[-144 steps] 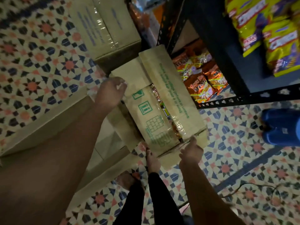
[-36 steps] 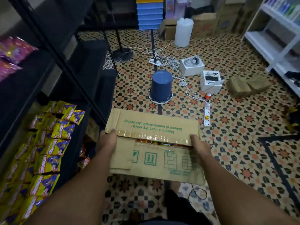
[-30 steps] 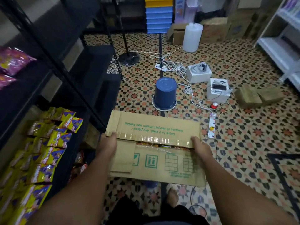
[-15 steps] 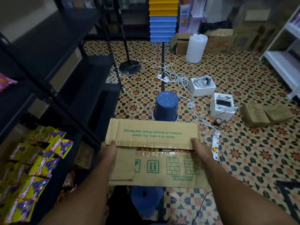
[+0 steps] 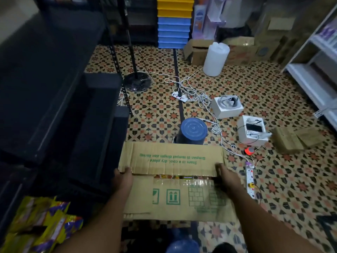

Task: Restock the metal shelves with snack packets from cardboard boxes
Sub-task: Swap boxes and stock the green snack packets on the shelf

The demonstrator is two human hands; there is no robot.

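I carry a cardboard box with green print in front of me, its top flaps nearly closed. A thin gap between the flaps shows snack packets inside. My left hand grips the box's left side and my right hand grips its right side, fingers curled over the edges. The black metal shelves stand to my left, their upper levels bare. Yellow and purple snack packets lie on a lower level at the bottom left.
An upturned blue bucket stands on the patterned tile floor just beyond the box. White cables and power strips, two white boxes, a white jerrycan, flattened cardboard and a white shelf unit lie ahead and right.
I lifted the box off the floor and turned with it; over the last second it moved forward along the shelves, the bucket drawing closer.
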